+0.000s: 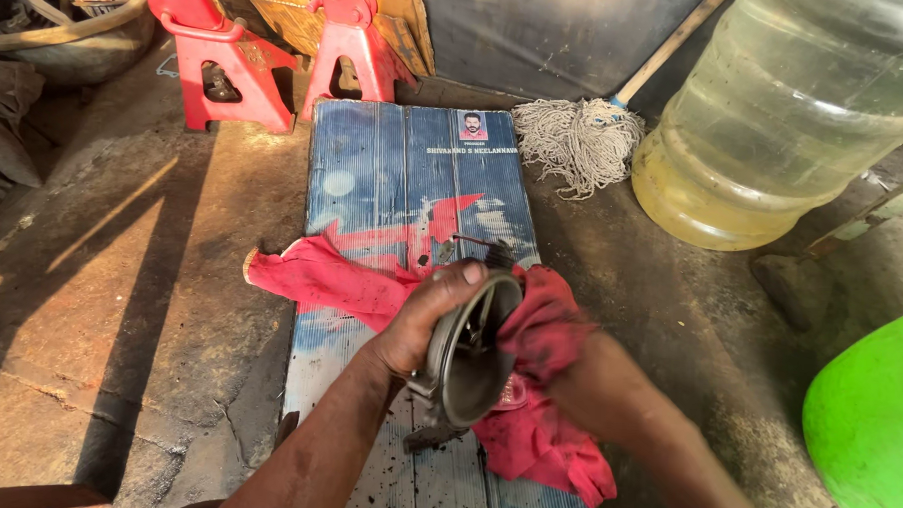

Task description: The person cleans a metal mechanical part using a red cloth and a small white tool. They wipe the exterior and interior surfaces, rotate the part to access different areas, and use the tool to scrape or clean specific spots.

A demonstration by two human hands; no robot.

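Note:
My left hand grips a round grey metal part, a ring-shaped housing with a dark hollow, held on edge above a blue corrugated sheet. My right hand is blurred and presses a bunched red rag against the part's right side. The rest of the red rag spreads left over the sheet and hangs down under the part. A small metal lug sticks out below the part.
Two red jack stands stand at the back left on the concrete floor. A string mop head lies behind the sheet. A large clear water jug stands at right, a green plastic object at the right edge.

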